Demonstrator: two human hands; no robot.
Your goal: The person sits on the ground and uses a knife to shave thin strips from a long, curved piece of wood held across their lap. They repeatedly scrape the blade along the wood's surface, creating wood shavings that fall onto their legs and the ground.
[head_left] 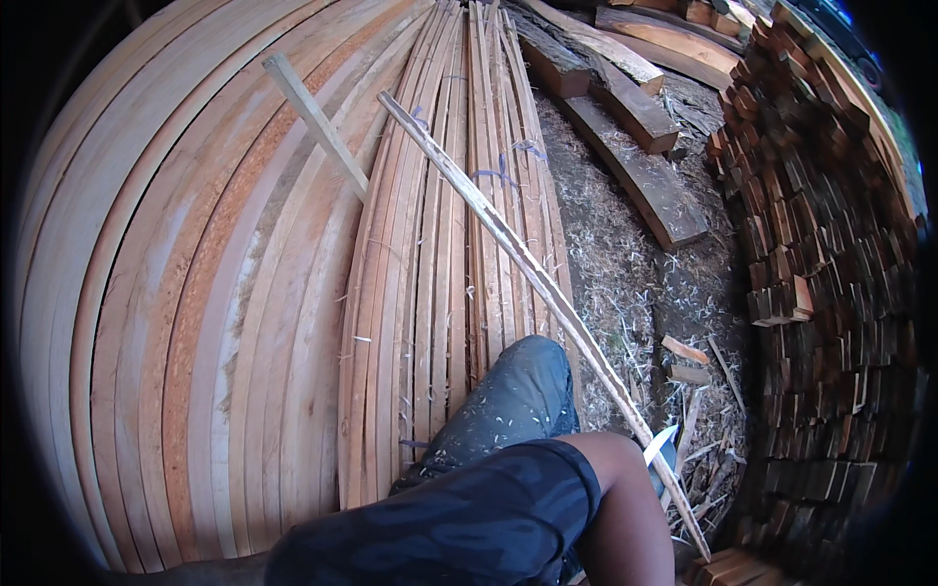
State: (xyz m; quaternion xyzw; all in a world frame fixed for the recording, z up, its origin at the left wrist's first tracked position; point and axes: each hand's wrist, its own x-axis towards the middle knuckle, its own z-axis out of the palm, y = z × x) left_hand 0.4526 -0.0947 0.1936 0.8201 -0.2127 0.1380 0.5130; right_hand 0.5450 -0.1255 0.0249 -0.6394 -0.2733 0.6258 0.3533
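Neither my left hand nor my right hand shows. A bent bare limb [633, 498], which looks like my elbow, comes out of a dark patterned sleeve [430, 518] at the lower middle. Beyond it is a knee in blue cloth [528, 381], dotted with wood shavings. A long thin wooden strip [528, 259] with a rough, pale edge slants from the upper middle to the lower right, passing beside the limb. Across its lower part lies a pale pointed blade [660, 445]; what holds the blade is hidden behind the limb.
Wide planks [210, 322] fill the left side, with a short batten [315, 127] lying across them. Thin strips [445, 254], some tied with purple cord, run up the middle. Dark beams [635, 171] lie on shaving-covered ground [625, 283]. Stacked wood [821, 391] rises at right.
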